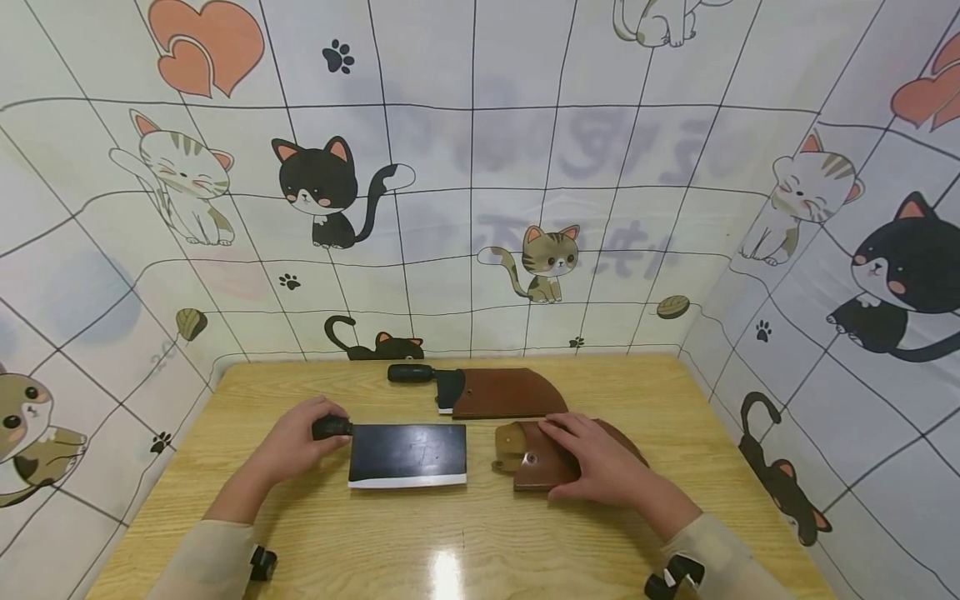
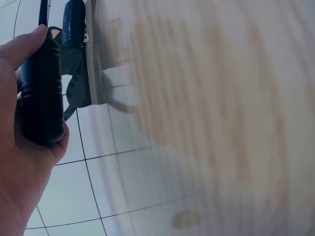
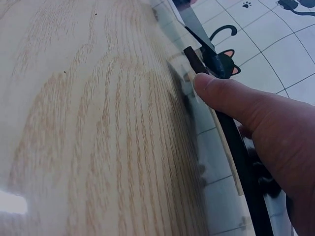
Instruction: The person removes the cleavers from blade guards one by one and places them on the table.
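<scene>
My left hand (image 1: 307, 437) grips the black handle (image 2: 43, 88) of a cleaver, thumb laid along it in the left wrist view. The cleaver's dark rectangular blade (image 1: 408, 454) points right, its bright edge toward me. To its right is a brown leather sheath (image 1: 540, 467) with a metal snap and a lighter tan part at its left end. My right hand (image 1: 600, 462) holds this sheath from above, fingers over it and thumb (image 3: 209, 83) at its near edge. The palm hides much of its right half. Behind both lies a second cleaver, its blade mostly inside another brown sheath (image 1: 510, 393).
The glossy wooden table (image 1: 420, 550) has its far edge just behind the second cleaver. A cat-print sheet (image 1: 450, 167) stands round its back and sides. Black wrist straps (image 1: 262, 564) sit over both pale sleeves.
</scene>
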A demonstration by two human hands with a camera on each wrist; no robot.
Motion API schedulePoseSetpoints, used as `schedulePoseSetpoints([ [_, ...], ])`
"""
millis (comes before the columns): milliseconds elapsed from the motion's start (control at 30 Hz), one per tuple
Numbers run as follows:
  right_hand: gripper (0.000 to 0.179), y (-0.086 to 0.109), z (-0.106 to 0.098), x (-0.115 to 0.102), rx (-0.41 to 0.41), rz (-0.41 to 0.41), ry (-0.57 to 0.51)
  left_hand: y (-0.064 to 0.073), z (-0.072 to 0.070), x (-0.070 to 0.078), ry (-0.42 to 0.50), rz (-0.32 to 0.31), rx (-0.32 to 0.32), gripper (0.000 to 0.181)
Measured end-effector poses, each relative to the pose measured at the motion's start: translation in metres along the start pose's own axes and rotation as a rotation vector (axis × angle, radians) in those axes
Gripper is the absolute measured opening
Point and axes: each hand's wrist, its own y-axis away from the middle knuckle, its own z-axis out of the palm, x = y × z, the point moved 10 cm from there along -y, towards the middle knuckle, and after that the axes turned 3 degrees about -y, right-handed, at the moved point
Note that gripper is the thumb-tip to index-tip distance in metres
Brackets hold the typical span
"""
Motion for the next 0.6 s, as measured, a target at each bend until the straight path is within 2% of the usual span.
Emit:
schedulePoseSetpoints([
  [333,0.113,-0.0002,0.0061,0.0083,-0.049,0.065,-0.03,-0.0004,0.0031,-0.0059,-0.005,-0.002,-0.022,0.026],
  [600,0.111,-0.0027,0.0095,0.0088,-0.05,0.048,-0.024,-0.002,0.0088,-0.0097,0.002,-0.011,-0.06,0.027],
])
